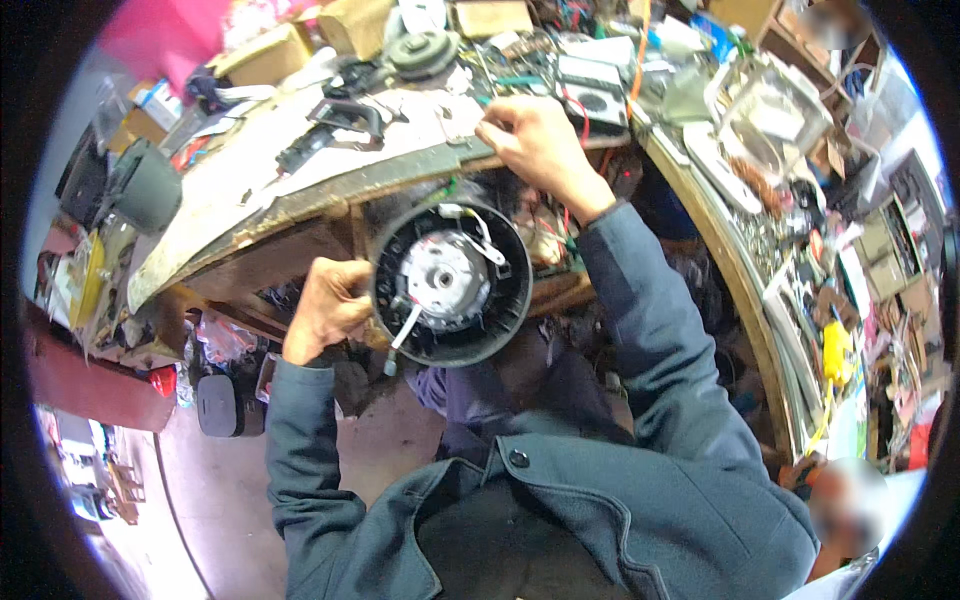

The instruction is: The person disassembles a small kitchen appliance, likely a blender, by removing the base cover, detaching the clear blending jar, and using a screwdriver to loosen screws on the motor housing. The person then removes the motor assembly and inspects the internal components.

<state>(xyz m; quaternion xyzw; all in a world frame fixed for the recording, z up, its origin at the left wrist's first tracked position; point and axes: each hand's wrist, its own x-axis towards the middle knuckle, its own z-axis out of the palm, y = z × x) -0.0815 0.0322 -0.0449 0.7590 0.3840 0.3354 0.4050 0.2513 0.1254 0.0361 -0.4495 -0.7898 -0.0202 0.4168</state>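
My left hand is closed on the left rim of a round black plastic motor housing, held in front of the bench edge. The housing's open side faces up and shows a silver motor with a hole at its centre. White leads with small connectors lie across the motor, and one connector hangs over the lower rim. My right hand is above the bench's front edge, apart from the housing. Its fingers are curled together at the tips; what they pinch, if anything, is too small to make out.
White sheeting covers the bench, with a black plastic frame on it. Behind are a grey-green disc and cluttered parts. Along the right side lie a clear plastic bin and a yellow object. A dark case stands on the floor.
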